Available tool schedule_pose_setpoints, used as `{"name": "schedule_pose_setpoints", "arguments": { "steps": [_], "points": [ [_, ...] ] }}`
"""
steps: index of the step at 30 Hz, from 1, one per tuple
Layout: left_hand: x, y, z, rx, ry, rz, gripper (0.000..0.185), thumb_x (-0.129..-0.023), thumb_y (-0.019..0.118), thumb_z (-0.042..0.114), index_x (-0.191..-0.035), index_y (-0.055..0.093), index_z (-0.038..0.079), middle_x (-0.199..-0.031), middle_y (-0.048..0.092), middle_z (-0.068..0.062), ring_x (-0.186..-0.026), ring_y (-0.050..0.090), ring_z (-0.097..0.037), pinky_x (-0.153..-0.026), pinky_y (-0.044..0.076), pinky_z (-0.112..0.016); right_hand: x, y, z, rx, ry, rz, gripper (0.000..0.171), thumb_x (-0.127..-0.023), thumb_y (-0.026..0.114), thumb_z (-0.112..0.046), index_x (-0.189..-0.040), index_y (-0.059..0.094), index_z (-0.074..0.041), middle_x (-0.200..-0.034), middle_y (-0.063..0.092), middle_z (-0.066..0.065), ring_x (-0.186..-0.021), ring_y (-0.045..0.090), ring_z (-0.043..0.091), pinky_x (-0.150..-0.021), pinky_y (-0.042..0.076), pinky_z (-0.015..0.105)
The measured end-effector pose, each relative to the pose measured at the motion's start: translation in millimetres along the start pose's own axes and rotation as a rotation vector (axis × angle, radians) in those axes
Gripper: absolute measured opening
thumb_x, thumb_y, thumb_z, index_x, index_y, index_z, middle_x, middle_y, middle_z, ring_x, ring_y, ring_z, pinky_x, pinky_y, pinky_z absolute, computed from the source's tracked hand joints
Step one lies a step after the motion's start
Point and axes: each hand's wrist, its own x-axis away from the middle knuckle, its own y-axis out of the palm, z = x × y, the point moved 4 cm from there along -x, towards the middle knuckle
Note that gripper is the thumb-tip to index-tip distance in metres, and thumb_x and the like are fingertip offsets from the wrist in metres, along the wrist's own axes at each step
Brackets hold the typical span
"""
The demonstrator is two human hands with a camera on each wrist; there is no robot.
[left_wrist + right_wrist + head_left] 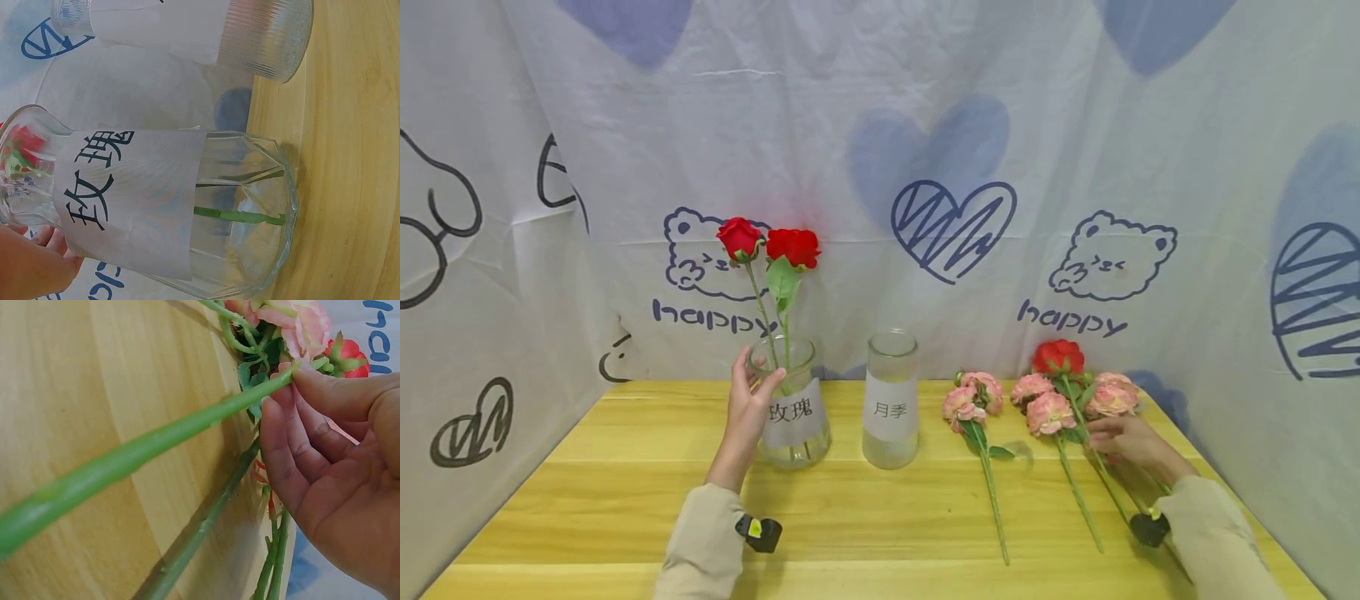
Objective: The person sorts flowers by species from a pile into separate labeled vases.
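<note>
Left fingers [740, 379] hold the glass vase [797, 429] bearing two red roses [740, 239]; right fingers [280, 434] pinch, apparently, a third's stem [162, 437]; pink flowers [1049, 413] lie unplaced.

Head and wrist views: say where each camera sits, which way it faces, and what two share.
Head: worn there, facing forward and down at the table; left hand, right hand and sleeves show.
Left wrist: worn there, facing the wider vase; left hand partly shows.
Right wrist: worn there, facing the green stem; right hand shows.
Head and left wrist share that vase and the narrower vase.
</note>
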Motion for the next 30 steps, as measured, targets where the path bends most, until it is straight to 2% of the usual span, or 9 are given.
{"name": "schedule_pose_setpoints", "arguments": {
  "steps": [6, 11, 17, 20, 24, 30],
  "points": [
    [2.2, 0.1, 2.3, 0.008, 0.000, -0.003, 0.077, -0.097, 0.054, 0.017, -0.155, 0.005, 0.007, -0.152, 0.022, -0.024, -0.140, 0.018, -0.040, -0.114, 0.020, -0.053, 3.6, -1.8, -4.4, -0.013, -0.019, -0.025, 0.047, -0.095, 0.055, 0.001, -0.128, 0.036, 0.027, -0.115, 0.057, 0.036, -0.092, 0.063, 0.024, -0.074, 0.056, 0.034],
    [2.9, 0.1, 2.9, 0.010, -0.003, -0.006, 0.077, -0.097, 0.054, 0.018, -0.155, 0.004, 0.008, -0.153, 0.022, -0.023, -0.141, 0.017, -0.040, -0.114, 0.020, -0.054, 5.3, -1.7, -13.2, -0.044, -0.041, -0.038, 0.048, -0.095, 0.053, 0.002, -0.129, 0.032, 0.028, -0.118, 0.052, 0.039, -0.095, 0.061, 0.022, -0.077, 0.056, 0.035],
    [1.0, -0.6, 0.3, 0.000, -0.005, -0.002, 0.076, -0.097, 0.054, 0.018, -0.155, 0.005, 0.007, -0.152, 0.023, -0.022, -0.140, 0.019, -0.039, -0.114, 0.020, -0.053, 2.6, -5.3, -34.4, -0.005, -0.074, 0.037, 0.043, -0.094, 0.055, 0.001, -0.125, 0.039, 0.025, -0.112, 0.058, 0.032, -0.089, 0.060, 0.014, -0.075, 0.057, 0.040],
    [0.8, -1.1, -0.1, -0.006, -0.008, -0.003, 0.076, -0.097, 0.054, 0.019, -0.154, 0.005, 0.007, -0.152, 0.023, -0.022, -0.140, 0.019, -0.038, -0.114, 0.020, -0.052, 0.5, -6.4, -44.0, 0.019, -0.088, 0.070, 0.036, -0.094, 0.057, 0.000, -0.120, 0.046, 0.022, -0.111, 0.058, 0.028, -0.083, 0.058, 0.011, -0.071, 0.057, 0.039],
    [1.6, -1.0, 0.9, -0.002, -0.004, -0.001, 0.076, -0.097, 0.054, 0.018, -0.154, 0.006, 0.007, -0.152, 0.023, -0.023, -0.140, 0.019, -0.039, -0.114, 0.020, -0.053, -0.9, -7.2, -53.8, 0.034, -0.111, 0.092, 0.024, -0.094, 0.057, 0.001, -0.109, 0.053, 0.019, -0.105, 0.057, 0.027, -0.080, 0.058, 0.016, -0.069, 0.057, 0.040],
    [0.8, -0.4, 1.1, -0.002, -0.003, -0.006, 0.077, -0.097, 0.054, 0.019, -0.154, 0.006, 0.007, -0.152, 0.023, -0.023, -0.140, 0.019, -0.039, -0.114, 0.020, -0.052, 4.8, -9.2, -65.1, 0.019, -0.074, 0.136, 0.038, -0.096, 0.057, -0.005, -0.122, 0.046, 0.022, -0.111, 0.059, 0.026, -0.087, 0.062, 0.015, -0.074, 0.058, 0.039]
  ]
}}
